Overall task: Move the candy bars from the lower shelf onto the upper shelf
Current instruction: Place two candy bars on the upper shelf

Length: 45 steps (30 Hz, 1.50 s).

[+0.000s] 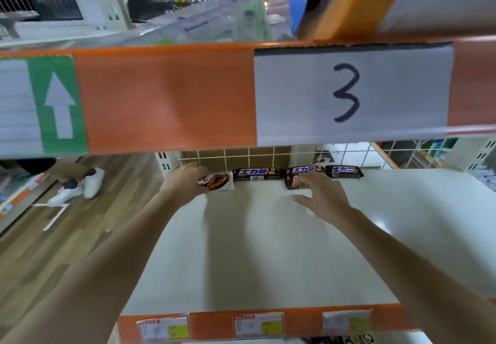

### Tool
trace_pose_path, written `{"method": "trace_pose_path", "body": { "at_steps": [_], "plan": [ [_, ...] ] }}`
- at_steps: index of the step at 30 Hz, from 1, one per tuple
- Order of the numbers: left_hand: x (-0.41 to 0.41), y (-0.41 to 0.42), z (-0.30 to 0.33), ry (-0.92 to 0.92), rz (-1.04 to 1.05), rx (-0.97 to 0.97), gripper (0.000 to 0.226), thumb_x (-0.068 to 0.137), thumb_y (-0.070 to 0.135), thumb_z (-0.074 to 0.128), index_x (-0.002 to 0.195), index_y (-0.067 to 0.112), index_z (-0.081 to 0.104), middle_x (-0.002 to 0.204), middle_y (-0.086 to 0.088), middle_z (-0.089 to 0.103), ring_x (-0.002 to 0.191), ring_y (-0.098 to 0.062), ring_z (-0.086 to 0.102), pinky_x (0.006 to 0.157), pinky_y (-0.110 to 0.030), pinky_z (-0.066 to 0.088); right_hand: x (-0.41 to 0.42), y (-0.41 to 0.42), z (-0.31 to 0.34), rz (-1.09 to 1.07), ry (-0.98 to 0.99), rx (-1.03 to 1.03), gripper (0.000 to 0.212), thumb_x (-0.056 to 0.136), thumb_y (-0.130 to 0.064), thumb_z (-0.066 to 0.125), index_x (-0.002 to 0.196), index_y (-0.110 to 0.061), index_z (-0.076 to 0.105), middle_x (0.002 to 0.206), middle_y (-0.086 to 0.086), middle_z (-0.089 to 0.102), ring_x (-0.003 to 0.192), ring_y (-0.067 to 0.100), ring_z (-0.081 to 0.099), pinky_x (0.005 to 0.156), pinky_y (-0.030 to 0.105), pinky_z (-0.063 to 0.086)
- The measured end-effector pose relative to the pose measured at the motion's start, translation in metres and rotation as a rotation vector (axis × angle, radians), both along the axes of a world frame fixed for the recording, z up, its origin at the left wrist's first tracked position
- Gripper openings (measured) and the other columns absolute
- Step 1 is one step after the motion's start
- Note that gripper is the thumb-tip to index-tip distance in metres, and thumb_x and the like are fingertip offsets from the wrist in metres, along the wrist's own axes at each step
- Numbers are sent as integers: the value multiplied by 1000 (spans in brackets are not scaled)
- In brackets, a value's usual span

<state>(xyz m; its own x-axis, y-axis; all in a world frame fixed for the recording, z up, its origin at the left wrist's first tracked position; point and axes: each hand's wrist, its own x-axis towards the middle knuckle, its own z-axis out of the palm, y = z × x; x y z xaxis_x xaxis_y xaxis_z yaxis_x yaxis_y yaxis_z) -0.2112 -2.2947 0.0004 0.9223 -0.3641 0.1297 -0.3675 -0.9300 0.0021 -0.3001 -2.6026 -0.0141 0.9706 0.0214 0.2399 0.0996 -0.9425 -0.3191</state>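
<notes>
Several candy bars lie in a row at the back of the white lower shelf [268, 249]. My left hand [185, 180] grips a white-wrapped chocolate bar [218, 181] at the row's left end. Beside it lies a dark brown bar [256, 174]. My right hand [322, 196] reaches over another dark bar [303, 174], its fingertips touching the wrapper with the thumb spread apart. A fourth dark bar [345, 172] lies at the right end. The upper shelf shows only its orange front edge [166, 99], close to the camera.
A paper label marked 3 [349, 91] and a green arrow sign [57, 104] sit on the upper shelf's edge. A wire grid [349, 153] backs the lower shelf. Price tags [257, 325] line its front. A person's white shoes [80, 185] stand on the wooden floor at left.
</notes>
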Motion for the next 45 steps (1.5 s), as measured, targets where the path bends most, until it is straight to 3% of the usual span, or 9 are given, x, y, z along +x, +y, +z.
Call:
{"method": "trace_pose_path", "body": {
  "at_steps": [10,22,29,45],
  "plan": [
    [-3,8,0,-18,14,26,40,86,27,63,125,21,53,118,-1,57,110,-24,53,91,-35,40,-2,11,1,21,2,36,24,83,-35,68,105,-26,63,108,-12,63,104,11,56,92,38,42],
    [-25,-9,11,0,12,-74,46,82,32,68,124,20,53,119,-2,55,107,-24,54,89,-36,40,-25,4,9,-25,11,-16,30,85,-39,66,112,-28,60,110,-9,59,103,12,54,82,30,34],
    [-51,-30,11,18,-48,-111,48,80,33,70,123,18,54,118,-4,55,103,-26,57,80,-34,46,-50,-13,15,-66,9,6,29,84,-37,67,110,-28,60,109,-10,59,103,11,54,86,33,35],
    [-143,-109,16,17,-92,-260,44,81,29,70,121,16,56,118,-4,59,106,-22,56,85,-34,48,-130,-76,30,-58,35,-36,23,89,-35,60,110,-27,59,107,-7,58,105,14,53,89,33,34]
  ]
}}
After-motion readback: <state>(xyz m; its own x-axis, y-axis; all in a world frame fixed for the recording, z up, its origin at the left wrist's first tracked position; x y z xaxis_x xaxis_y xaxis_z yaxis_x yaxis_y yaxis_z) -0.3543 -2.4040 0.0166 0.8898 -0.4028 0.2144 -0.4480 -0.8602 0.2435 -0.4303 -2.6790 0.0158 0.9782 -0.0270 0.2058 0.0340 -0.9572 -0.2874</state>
